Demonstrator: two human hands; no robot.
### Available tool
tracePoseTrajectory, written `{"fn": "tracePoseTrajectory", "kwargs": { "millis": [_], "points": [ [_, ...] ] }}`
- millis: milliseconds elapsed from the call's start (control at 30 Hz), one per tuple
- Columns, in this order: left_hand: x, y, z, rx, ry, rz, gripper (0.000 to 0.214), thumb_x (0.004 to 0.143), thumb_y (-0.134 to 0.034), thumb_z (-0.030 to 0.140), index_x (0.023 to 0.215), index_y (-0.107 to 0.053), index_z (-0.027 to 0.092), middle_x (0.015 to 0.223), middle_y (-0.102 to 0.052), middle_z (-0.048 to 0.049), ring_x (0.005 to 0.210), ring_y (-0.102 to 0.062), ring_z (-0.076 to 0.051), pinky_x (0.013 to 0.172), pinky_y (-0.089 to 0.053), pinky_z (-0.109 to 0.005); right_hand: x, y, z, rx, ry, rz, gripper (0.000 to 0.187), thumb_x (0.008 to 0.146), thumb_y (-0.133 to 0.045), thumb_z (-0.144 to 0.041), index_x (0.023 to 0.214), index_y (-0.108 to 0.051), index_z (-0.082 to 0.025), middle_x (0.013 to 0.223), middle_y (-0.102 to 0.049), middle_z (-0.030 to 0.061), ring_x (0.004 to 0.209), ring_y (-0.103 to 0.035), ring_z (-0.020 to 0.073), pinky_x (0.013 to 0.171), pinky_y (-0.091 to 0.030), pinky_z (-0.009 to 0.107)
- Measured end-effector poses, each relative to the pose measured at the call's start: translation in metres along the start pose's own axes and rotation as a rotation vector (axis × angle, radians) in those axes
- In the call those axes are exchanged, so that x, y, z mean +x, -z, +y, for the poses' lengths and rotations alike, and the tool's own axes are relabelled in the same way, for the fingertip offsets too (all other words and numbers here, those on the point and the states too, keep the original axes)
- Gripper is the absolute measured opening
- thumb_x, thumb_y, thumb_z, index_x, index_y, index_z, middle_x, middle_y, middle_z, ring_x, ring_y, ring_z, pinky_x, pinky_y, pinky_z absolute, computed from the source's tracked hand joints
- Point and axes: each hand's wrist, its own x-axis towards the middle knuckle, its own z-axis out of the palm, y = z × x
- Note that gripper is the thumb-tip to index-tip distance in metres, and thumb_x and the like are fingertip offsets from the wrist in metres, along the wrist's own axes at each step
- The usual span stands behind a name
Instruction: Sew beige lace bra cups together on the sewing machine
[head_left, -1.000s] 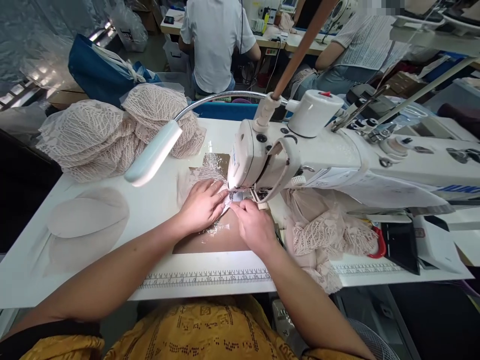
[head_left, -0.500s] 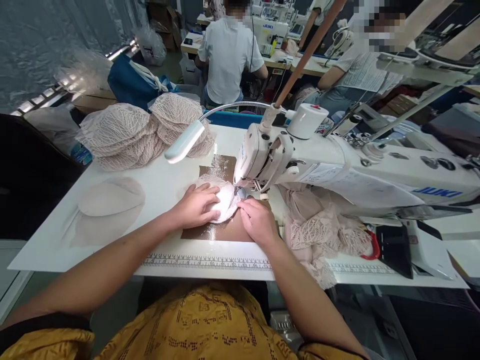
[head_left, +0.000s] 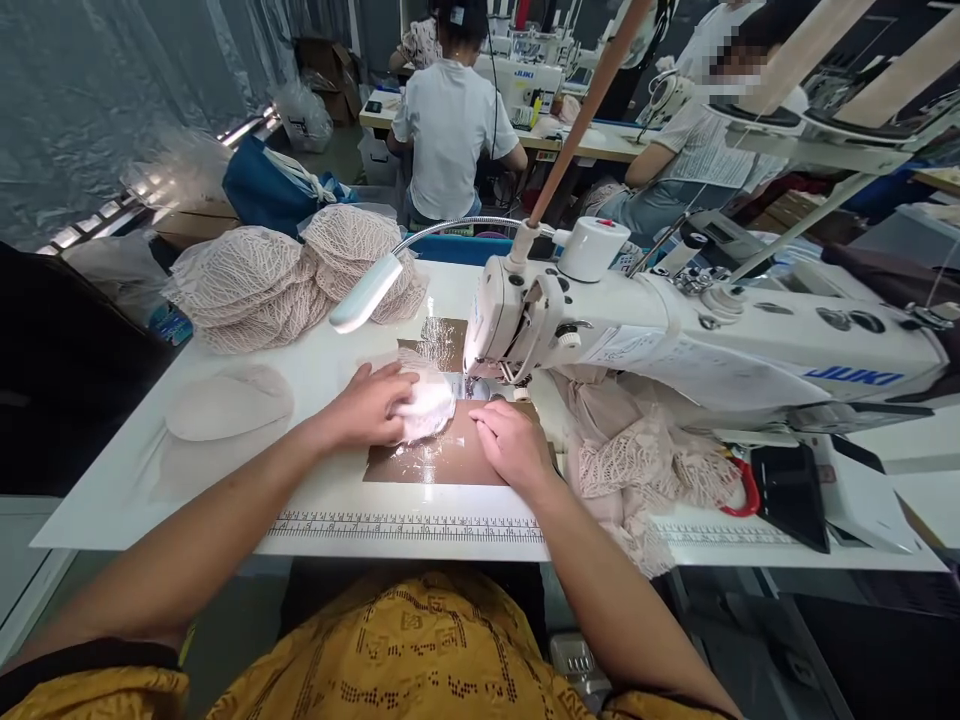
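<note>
My left hand (head_left: 371,402) lies with fingers spread over a pale rounded lace fabric piece (head_left: 429,405), pressing it to the table left of the needle. Just in front of the needle area, my right hand (head_left: 511,440) has its thumb and fingertips pressed together above a brown taped patch (head_left: 427,462). Whether a thread or anything else is between them is too small to see. The white sewing machine (head_left: 510,325) stands directly behind my hands, and a gap separates the fabric piece from its presser foot.
Stacked lace pieces (head_left: 240,285) lie at the back left, near a lamp (head_left: 367,292). A sheer rounded piece (head_left: 229,405) is on the left. Bunched lace fabric (head_left: 626,465), red-handled scissors (head_left: 746,488) and a black object (head_left: 787,495) are at right. Two people sit beyond the table.
My left hand has moved left with the lace fabric piece, out from under the needle area. My right fingertips, earlier at the piece's edge, are now apart from it.
</note>
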Motion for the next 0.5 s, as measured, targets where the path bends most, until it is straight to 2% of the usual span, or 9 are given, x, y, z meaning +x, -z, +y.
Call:
{"fn": "tracePoseTrajectory", "kwargs": {
  "millis": [133, 200, 267, 367, 433, 500],
  "points": [
    [-0.025, 0.006, 0.022, -0.075, -0.351, -0.229, 0.027, 0.069, -0.056, 0.005, 0.088, -0.067, 0.021, 0.145, -0.051, -0.0033, 0.142, -0.034, -0.031, 0.119, -0.013, -0.059, -0.001, 0.0, 0.0, 0.043, 0.014, 0.036, 0.029, 0.09, -0.047, -0.013, 0.102, -0.073, -0.021, 0.1, -0.072, 0.0041, 0.091, -0.066, 0.0183, 0.08, -0.05, 0.028],
    [-0.037, 0.003, 0.038, -0.092, -0.463, -0.251, 0.028, 0.072, -0.053, 0.003, 0.086, -0.068, 0.022, 0.141, -0.056, -0.0005, 0.141, -0.037, -0.029, 0.12, -0.02, -0.055, -0.002, 0.0, 0.0, 0.061, 0.02, 0.054, 0.029, 0.089, -0.048, -0.012, 0.102, -0.072, -0.021, 0.099, -0.072, 0.0037, 0.091, -0.067, 0.018, 0.08, -0.05, 0.028],
    [-0.045, -0.003, 0.049, -0.097, -0.459, -0.17, 0.029, 0.08, -0.049, 0.005, 0.094, -0.068, 0.021, 0.137, -0.059, -0.0036, 0.136, -0.044, -0.027, 0.117, -0.031, -0.05, -0.002, -0.001, 0.0, 0.083, 0.039, 0.072, 0.029, 0.09, -0.047, -0.012, 0.102, -0.072, -0.02, 0.098, -0.073, 0.004, 0.091, -0.067, 0.0179, 0.08, -0.051, 0.028],
    [-0.045, -0.016, 0.053, -0.056, -0.321, 0.008, 0.033, 0.09, -0.044, 0.014, 0.118, -0.062, 0.013, 0.136, -0.058, -0.0143, 0.128, -0.052, -0.028, 0.107, -0.044, -0.046, -0.003, -0.001, 0.0, 0.124, 0.096, 0.096, 0.026, 0.092, -0.048, -0.016, 0.1, -0.072, -0.02, 0.097, -0.073, 0.0047, 0.088, -0.067, 0.018, 0.078, -0.051, 0.028],
    [-0.038, -0.026, 0.05, 0.019, -0.26, 0.058, 0.038, 0.091, -0.046, 0.019, 0.125, -0.057, 0.009, 0.138, -0.054, -0.0188, 0.129, -0.049, -0.033, 0.107, -0.043, -0.052, -0.003, -0.001, -0.001, 0.139, 0.157, 0.096, 0.023, 0.093, -0.05, -0.019, 0.098, -0.072, -0.02, 0.094, -0.073, 0.0048, 0.086, -0.067, 0.0181, 0.077, -0.051, 0.029],
    [-0.027, -0.032, 0.047, 0.075, -0.294, 0.032, 0.041, 0.091, -0.049, 0.022, 0.129, -0.055, 0.01, 0.142, -0.051, -0.0187, 0.133, -0.045, -0.034, 0.111, -0.036, -0.056, -0.002, -0.001, -0.001, 0.13, 0.209, 0.087, 0.022, 0.093, -0.05, -0.021, 0.097, -0.072, -0.02, 0.092, -0.072, 0.0051, 0.085, -0.066, 0.0184, 0.077, -0.051, 0.029]
  ]
}}
